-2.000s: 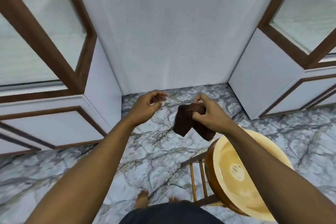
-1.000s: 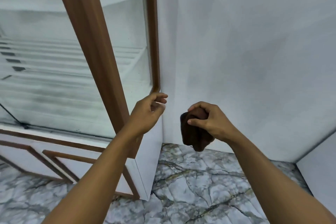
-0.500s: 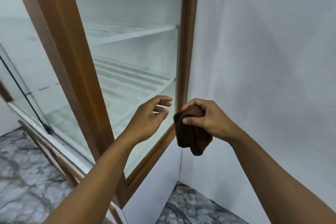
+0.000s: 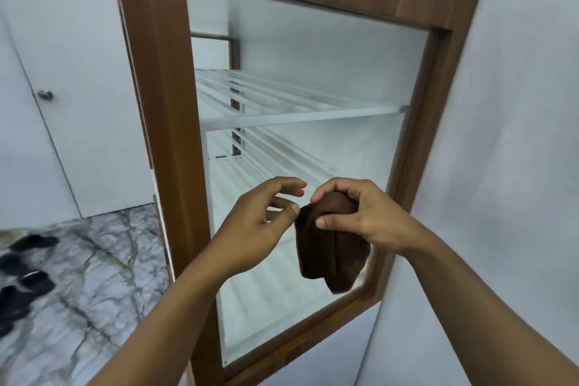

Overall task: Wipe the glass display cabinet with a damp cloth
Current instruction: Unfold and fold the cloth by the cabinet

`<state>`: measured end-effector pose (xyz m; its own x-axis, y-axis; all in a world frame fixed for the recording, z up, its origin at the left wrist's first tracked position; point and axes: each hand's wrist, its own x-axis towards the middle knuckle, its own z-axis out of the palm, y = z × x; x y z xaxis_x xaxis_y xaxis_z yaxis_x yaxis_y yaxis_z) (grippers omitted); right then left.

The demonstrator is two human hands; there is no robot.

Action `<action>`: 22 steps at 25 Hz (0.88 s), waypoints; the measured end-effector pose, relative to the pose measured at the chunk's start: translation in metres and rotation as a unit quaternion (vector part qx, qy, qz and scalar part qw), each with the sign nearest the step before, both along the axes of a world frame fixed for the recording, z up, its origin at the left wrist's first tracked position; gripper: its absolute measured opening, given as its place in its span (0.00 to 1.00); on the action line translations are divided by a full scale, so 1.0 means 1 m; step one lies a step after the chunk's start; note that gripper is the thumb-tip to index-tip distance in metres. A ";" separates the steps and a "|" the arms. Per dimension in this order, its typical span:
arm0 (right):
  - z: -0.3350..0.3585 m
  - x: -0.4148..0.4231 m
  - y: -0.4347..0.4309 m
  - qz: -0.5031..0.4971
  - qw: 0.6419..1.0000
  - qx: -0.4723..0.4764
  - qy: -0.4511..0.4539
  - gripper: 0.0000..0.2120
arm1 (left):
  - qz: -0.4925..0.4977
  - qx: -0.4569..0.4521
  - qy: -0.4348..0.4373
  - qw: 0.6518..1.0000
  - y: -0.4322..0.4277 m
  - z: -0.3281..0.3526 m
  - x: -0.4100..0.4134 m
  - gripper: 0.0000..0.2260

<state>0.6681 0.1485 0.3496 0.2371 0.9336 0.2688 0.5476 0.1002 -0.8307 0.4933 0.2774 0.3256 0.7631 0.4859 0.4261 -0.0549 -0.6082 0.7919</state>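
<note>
Right hand [image 4: 369, 216] grips brown cloth [image 4: 332, 247] before the shelved glass cabinet [image 4: 163, 72].

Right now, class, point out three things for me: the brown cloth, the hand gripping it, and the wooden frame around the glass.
brown cloth [image 4: 332, 257], head view: hanging lower fold.
right hand [image 4: 368, 219], head view: back of the hand.
wooden frame [image 4: 163, 78], head view: left upright.

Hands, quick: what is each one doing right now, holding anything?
Left hand: open, fingers loosely curled, holding nothing, close beside the cloth.
Right hand: closed on the brown cloth, which hangs in front of the cabinet glass.
</note>
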 end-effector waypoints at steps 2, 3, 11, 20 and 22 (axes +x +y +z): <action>0.016 0.005 0.014 0.039 0.999 0.011 -0.012 0.12 | 0.030 0.045 -0.010 0.998 -0.001 0.019 -0.008 0.14; 0.026 0.008 0.020 0.057 0.998 0.015 -0.023 0.11 | 0.045 0.065 -0.013 0.997 -0.001 0.029 -0.011 0.14; 0.084 0.052 0.059 0.171 0.977 0.080 -0.095 0.08 | 0.270 0.241 -0.113 0.925 -0.021 0.064 -0.006 0.14; 0.125 0.047 0.076 0.234 0.947 0.150 -0.162 0.10 | 0.376 0.195 -0.049 0.904 -0.033 0.091 0.005 0.15; 0.130 0.038 0.081 0.230 0.944 0.177 -0.156 0.11 | 0.370 0.199 -0.029 0.907 -0.032 0.100 0.006 0.16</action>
<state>0.7058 0.2295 0.4796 -0.3148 0.7565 0.5733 0.5911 0.6288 -0.5052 0.4998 0.2454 0.4255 0.2605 0.6547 0.7095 0.4501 -0.7325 0.5107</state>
